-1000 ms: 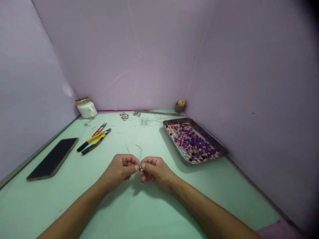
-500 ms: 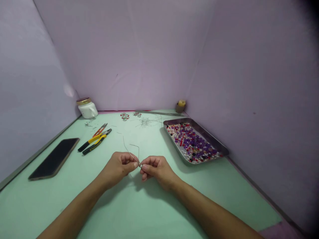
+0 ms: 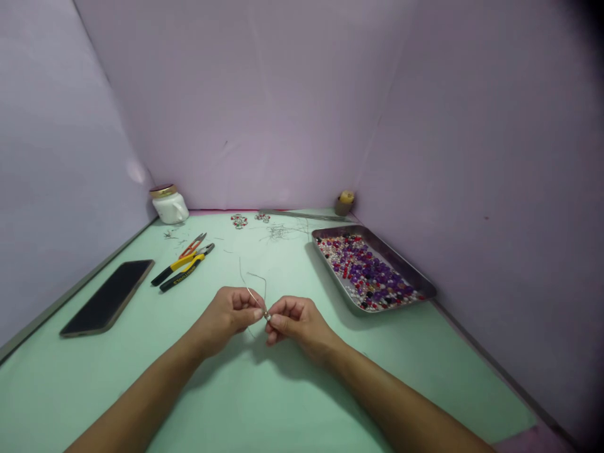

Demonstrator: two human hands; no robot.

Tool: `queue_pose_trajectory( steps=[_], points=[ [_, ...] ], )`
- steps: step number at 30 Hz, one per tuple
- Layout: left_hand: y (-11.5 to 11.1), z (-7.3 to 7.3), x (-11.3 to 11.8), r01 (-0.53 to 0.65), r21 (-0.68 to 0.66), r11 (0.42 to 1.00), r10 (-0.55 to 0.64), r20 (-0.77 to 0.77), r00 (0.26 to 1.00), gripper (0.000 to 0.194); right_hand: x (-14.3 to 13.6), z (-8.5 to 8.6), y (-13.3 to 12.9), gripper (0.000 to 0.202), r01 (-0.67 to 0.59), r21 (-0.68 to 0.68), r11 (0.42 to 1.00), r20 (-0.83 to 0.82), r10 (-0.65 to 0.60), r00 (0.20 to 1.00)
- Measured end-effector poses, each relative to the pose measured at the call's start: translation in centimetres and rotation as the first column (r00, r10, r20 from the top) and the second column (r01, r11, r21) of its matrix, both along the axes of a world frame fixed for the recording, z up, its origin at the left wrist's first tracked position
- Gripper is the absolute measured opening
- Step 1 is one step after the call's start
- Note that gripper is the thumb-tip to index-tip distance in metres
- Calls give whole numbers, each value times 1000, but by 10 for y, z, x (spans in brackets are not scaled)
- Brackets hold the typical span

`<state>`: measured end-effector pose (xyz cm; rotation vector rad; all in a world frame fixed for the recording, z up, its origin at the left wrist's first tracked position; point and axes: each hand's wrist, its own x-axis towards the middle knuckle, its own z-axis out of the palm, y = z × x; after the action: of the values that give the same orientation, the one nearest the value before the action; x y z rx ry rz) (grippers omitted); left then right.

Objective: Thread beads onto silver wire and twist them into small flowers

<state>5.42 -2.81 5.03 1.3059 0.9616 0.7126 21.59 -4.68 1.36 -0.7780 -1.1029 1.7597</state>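
Near the middle of the green table, my left hand (image 3: 236,314) and my right hand (image 3: 297,324) meet at their fingertips. Between them is a small beaded piece (image 3: 267,316) with thin wire (image 3: 265,286), its strands sticking up and one trailing below my left hand. Thumb and forefinger of my left hand pinch the wire beside the beads. The fingers of my right hand close on the beaded end from the other side. Its exact shape is too small to tell.
At right is a metal tray (image 3: 325,263) of mixed beads. Pliers (image 3: 182,269), red snips (image 3: 193,245) and a phone (image 3: 108,299) lie left. Farther back are a white jar (image 3: 170,207), beaded pieces (image 3: 239,221), loose wires (image 3: 278,233) and a small pot (image 3: 343,206).
The view has shifted slightly, so the table's objects appear a little farther right. Both hands keep their pinch, and the wire strands have tilted slightly.
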Motion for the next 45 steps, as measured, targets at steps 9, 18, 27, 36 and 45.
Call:
queue_pose_trajectory(
  steps=[9,18,27,36,45],
  points=[
    [-4,4,9,2,192,981,52,-277,960,8,-2,3,1,20,104,25,994,181,-107,978],
    [-6,4,11,-16,213,977,66,-226,972,7,-4,2,1,24,151,-36,988,50,-149,988],
    [1,-2,5,-28,-140,990,33,30,999,13,-6,2,-2,25,160,-84,983,-57,-165,985],
    [10,-12,-6,119,-77,990,-117,26,993,11,-8,1,-11,28,-219,-341,914,-260,132,956],
    [7,-9,0,309,21,951,-309,134,942,9,0,2,-13,29,-492,-388,779,-250,426,870]
  ],
)
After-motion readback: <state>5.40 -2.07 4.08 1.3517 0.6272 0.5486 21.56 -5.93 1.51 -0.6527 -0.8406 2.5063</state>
